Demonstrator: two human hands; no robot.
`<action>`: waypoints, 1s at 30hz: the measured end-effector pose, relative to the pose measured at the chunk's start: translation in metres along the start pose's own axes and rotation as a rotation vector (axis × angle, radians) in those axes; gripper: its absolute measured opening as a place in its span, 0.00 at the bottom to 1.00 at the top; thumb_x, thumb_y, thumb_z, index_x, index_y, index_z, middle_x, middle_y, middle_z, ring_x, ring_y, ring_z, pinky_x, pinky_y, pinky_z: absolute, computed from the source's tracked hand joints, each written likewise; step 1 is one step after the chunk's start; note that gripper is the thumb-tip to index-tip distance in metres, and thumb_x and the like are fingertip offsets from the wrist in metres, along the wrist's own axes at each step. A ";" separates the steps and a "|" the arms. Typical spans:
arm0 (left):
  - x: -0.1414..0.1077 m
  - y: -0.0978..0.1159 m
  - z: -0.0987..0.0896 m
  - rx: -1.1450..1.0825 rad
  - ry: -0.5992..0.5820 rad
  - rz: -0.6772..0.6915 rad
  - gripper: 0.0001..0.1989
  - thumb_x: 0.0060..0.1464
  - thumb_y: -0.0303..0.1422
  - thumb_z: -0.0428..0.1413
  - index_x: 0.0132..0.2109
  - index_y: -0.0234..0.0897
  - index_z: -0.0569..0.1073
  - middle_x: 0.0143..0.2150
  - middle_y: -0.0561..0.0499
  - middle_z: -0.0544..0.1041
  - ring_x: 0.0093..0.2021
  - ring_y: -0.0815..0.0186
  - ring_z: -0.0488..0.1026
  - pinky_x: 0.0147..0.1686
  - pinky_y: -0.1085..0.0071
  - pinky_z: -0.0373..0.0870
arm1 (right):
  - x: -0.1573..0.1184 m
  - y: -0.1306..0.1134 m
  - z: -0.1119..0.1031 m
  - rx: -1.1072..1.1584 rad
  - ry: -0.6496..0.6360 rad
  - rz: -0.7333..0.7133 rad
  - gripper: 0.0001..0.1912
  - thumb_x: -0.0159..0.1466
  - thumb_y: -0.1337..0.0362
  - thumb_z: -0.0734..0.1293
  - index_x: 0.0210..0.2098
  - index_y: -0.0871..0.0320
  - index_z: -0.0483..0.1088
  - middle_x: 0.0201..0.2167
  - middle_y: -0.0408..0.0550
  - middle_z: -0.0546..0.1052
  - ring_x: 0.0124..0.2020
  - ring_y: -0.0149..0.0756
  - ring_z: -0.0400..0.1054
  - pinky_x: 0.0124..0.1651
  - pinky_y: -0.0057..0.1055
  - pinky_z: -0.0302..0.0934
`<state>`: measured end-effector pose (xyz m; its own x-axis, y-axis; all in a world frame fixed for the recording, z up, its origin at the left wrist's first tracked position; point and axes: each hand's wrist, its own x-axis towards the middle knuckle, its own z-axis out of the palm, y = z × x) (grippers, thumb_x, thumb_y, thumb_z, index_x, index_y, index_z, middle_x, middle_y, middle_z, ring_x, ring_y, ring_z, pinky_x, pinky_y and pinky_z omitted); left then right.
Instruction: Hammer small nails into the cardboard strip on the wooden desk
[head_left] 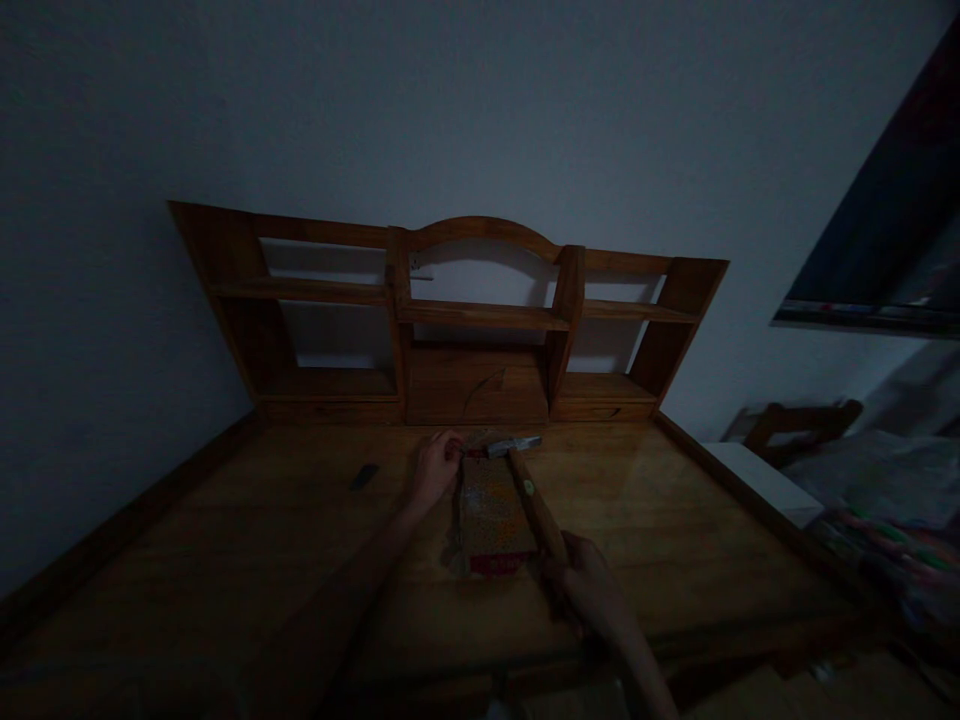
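Observation:
In the dim head view, a speckled block [493, 510] with red edges lies on the wooden desk [300, 560]. My right hand [585, 580] is wrapped round the wooden handle of a hammer [538, 505], whose metal head is over the block's far end. At the block's far left corner is my left hand [440, 465], its fingers bent together beside the red edge; what they pinch, if anything, is too small and dark to make out.
A small dark flat piece [364, 477] lies left of my left hand. The wooden shelf unit [484, 317] stands along the desk's back. Raised rims edge the sides. Beyond the right rim are a white surface [761, 480] and a chair [806, 425].

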<state>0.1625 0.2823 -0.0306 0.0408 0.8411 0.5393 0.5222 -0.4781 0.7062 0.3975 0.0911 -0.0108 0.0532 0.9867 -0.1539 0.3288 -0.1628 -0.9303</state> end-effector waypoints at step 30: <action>-0.007 0.031 -0.008 0.037 -0.116 0.264 0.19 0.52 0.20 0.52 0.44 0.45 0.79 0.43 0.50 0.72 0.45 0.66 0.71 0.46 0.70 0.70 | 0.000 0.002 0.000 -0.015 0.029 -0.028 0.11 0.53 0.65 0.62 0.35 0.62 0.69 0.20 0.41 0.68 0.17 0.27 0.61 0.18 0.22 0.51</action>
<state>0.1714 0.2593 -0.0084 0.2755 0.7130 0.6448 0.5116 -0.6766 0.5296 0.3981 0.0912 -0.0129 0.0714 0.9904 -0.1179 0.3449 -0.1355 -0.9288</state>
